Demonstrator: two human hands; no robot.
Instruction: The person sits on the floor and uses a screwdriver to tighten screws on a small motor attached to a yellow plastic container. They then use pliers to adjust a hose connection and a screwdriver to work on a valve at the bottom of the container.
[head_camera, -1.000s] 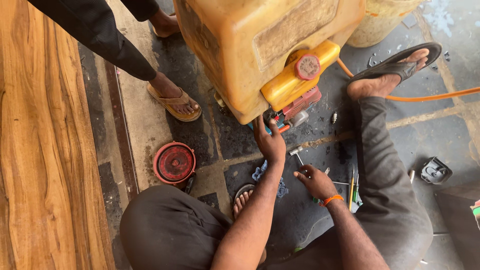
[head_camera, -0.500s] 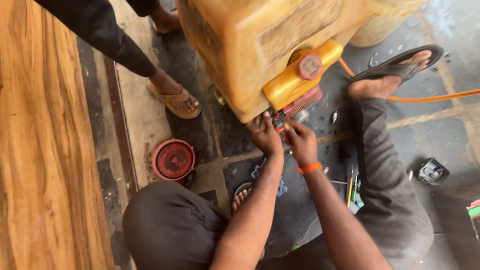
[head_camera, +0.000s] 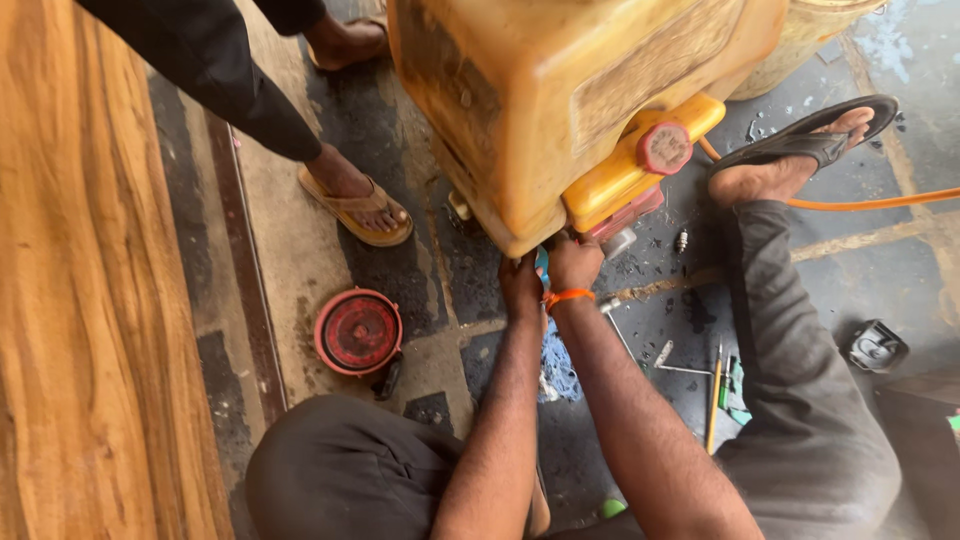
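Observation:
A big yellow-orange tank machine (head_camera: 560, 90) with a red cap (head_camera: 664, 147) and a red engine part (head_camera: 630, 215) stands on the floor in front of me. My left hand (head_camera: 520, 285) reaches up under its lower edge and grips there, with the fingertips hidden. My right hand (head_camera: 573, 262), with an orange band on the wrist, is curled into a fist right beside it, against the underside next to the red part. Something blue (head_camera: 541, 266) shows between the two hands. I cannot see what the fist holds.
A red round cover (head_camera: 358, 330) lies on the floor at the left. Small tools (head_camera: 716, 385) and a metal rod (head_camera: 618, 328) lie by my right leg. Another person's sandalled foot (head_camera: 355, 200) stands close by on the left. A wooden board (head_camera: 90, 300) runs along the left, and an orange hose (head_camera: 870, 203) along the right.
My right hand has risen from the tools on the floor to the machine's underside, beside my left hand. The view has tilted a little.

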